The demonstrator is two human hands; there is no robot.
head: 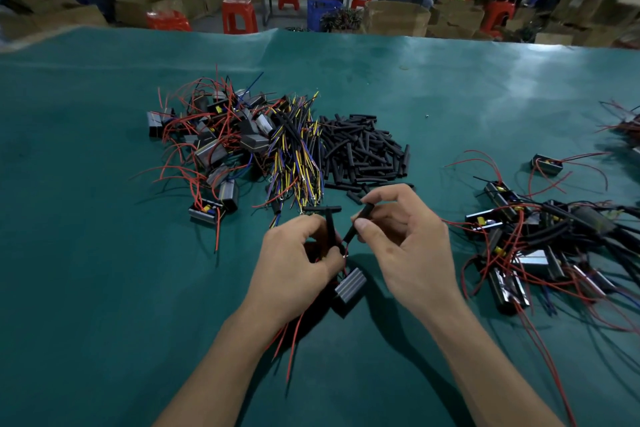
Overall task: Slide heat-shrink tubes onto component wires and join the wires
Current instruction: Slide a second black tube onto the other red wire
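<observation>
Tube in hand: a black heat-shrink tube point(360, 222) is pinched between thumb and fingers of the right hand point(405, 246), tilted, its lower end meeting a red wire point(344, 251) above the table point(104, 253).
Left hand point(294, 267): fingers curled round a second black tube point(329, 229) that stands upright, and round the red wires of a component.
Component point(348, 289): a small ribbed grey-black block, hanging just below the left hand, between the two wrists.
Tube pile point(363, 152): loose black tubes heaped on the green table, beyond the hands.
Wire bundle point(298, 156): yellow, purple and black leads, touching the tube pile's left side.
Left heap point(211, 142): components with red and blue wires, beside the bundle.
Right heap point(540, 246): components with red wires and black tubing, to the right of the right hand.
Writing: none can be read on any part.
Background: cardboard boxes point(396, 17), a blue crate point(322, 12) and red stools point(239, 15) beyond the table's far edge; their contents cannot be made out.
</observation>
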